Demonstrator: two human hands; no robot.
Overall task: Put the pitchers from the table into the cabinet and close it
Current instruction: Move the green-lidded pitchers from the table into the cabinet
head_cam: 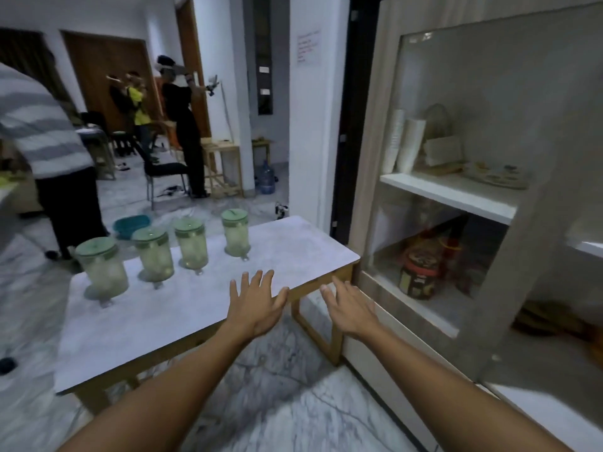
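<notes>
Several clear pitchers with green lids stand in a row along the far side of a low grey-topped table (146, 324); the nearest to the cabinet is a pitcher (236, 237), the farthest a pitcher (103, 267). My left hand (256, 301) hovers over the table's near right edge, fingers spread and holding nothing. My right hand (350, 308) is beside the table's corner, fingers apart, in front of the cabinet (522, 272). The cabinet's glass-fronted door (434, 158) stands to the right of the table.
Behind the glass are white cup stacks (404, 145), a basket and a dark jar (419, 272) on the lower shelf. A teal basin (130, 225) lies on the marble floor behind the table. People stand at the left and back, beside chairs and a wooden rack.
</notes>
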